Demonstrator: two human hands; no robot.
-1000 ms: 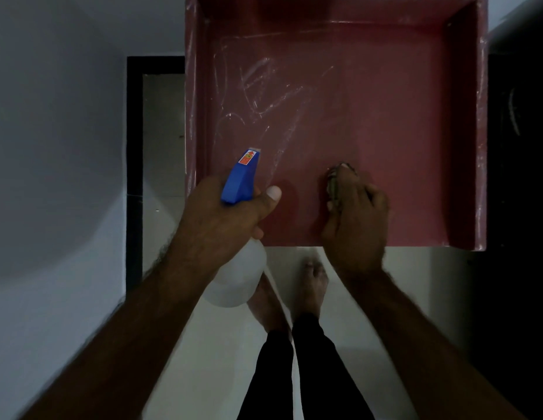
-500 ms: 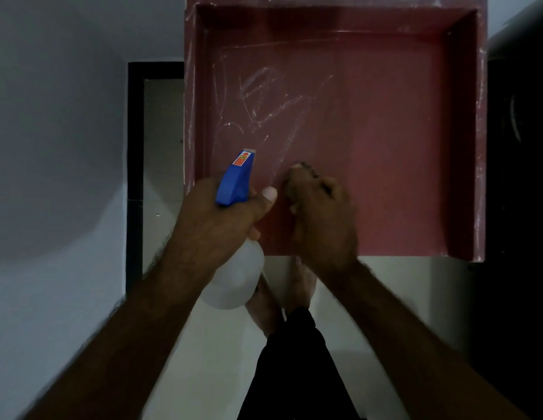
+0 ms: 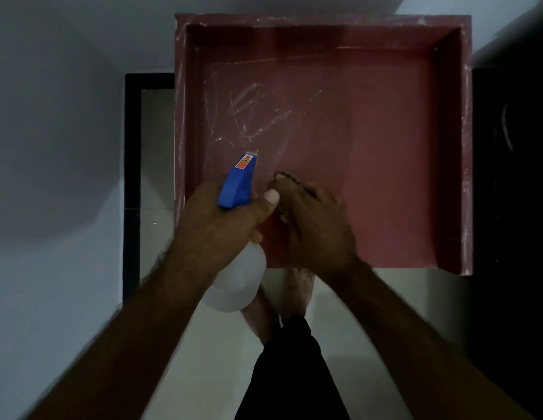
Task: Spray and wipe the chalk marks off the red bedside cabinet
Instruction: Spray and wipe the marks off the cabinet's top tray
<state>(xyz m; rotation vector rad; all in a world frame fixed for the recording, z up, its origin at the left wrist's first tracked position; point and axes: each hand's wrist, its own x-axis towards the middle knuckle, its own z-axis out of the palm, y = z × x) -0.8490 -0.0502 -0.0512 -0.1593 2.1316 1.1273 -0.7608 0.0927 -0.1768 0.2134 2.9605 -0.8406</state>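
Note:
The red bedside cabinet (image 3: 385, 140) fills the upper middle of the head view, its top recessed inside a raised rim. White chalk marks (image 3: 252, 113) cover its left half. My left hand (image 3: 221, 219) grips a spray bottle (image 3: 238, 183) with a blue trigger head and a translucent white body, nozzle pointing at the marks. My right hand (image 3: 312, 225) presses a small dark cloth (image 3: 284, 177) flat on the cabinet's near-left part, right beside the left thumb. Most of the cloth is hidden under the fingers.
A pale wall (image 3: 52, 147) runs along the left, with a black frame (image 3: 132, 177) beside the cabinet. A dark object (image 3: 513, 177) stands against the cabinet's right side. My bare feet (image 3: 282, 298) and dark trousers are on the light floor below the cabinet's front edge.
My right hand has slid the cloth leftwards across the cabinet's near part, from the middle to beside the left thumb. The left hand and bottle stayed about where they were.

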